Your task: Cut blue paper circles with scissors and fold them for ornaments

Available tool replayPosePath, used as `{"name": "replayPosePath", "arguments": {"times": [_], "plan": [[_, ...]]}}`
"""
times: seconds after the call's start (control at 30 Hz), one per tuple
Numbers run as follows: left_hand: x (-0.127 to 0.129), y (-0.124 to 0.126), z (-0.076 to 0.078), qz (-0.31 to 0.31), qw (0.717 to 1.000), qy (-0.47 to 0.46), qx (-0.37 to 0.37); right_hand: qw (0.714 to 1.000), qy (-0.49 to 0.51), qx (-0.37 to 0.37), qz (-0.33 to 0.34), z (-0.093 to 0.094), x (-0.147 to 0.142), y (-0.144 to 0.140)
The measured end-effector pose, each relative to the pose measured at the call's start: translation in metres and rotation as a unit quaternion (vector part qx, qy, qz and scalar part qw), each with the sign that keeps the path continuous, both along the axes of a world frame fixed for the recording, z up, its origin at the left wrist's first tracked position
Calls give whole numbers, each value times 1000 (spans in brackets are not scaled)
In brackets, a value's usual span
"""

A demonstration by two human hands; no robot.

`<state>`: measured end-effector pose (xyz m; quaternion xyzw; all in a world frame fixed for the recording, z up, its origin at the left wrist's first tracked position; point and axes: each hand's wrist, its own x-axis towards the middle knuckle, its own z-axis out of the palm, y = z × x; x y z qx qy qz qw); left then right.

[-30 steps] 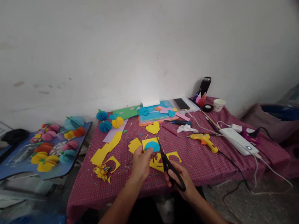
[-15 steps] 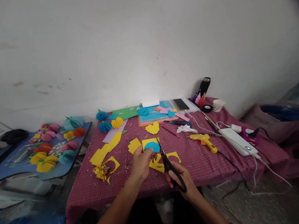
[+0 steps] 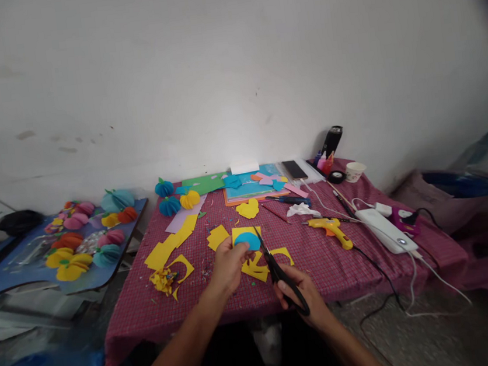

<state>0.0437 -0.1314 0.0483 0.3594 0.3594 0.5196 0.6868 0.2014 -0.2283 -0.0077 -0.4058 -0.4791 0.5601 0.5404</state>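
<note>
Between its thumb and fingers, my left hand (image 3: 230,262) pinches a blue paper oval (image 3: 248,241) lying against a yellow paper piece (image 3: 241,231). Black-handled scissors (image 3: 275,267) are in my right hand (image 3: 299,292), their blades pointing up and left at the right edge of that paper. Whether the blades touch the paper is hard to make out. Under and beside the hands lie yellow offcuts (image 3: 256,271), one with a round cut-out (image 3: 282,255). A stack of yellow squares (image 3: 218,237) sits just left of the held paper, and yellow cut shapes (image 3: 247,209) lie beyond it.
A yellow glue gun (image 3: 331,230) with a black cord lies to the right, near a white power strip (image 3: 386,230). Folded-paper pumpkins (image 3: 169,205) stand at the back left; several more cover a blue side table (image 3: 128,231). A paper cup (image 3: 354,171) stands at the back right.
The scissors and my right hand have shifted slightly down and right relative to the paper. My left hand keeps its pinch. The whole view has moved a little.
</note>
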Motion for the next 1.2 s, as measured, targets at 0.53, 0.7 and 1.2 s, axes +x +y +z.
{"name": "replayPosePath", "arguments": {"times": [0.53, 0.7, 1.2], "plan": [[-4, -1, -1, -51, 999, 9, -2, 999, 34, -22, 26, 2, 4, -7], [-3, -3, 1, -46, 998, 31, -4, 998, 47, -28, 15, 1, 3, -6], [-6, -5, 6, -55, 997, 52, -2, 999, 49, -18, 12, 1, 3, -7]]}}
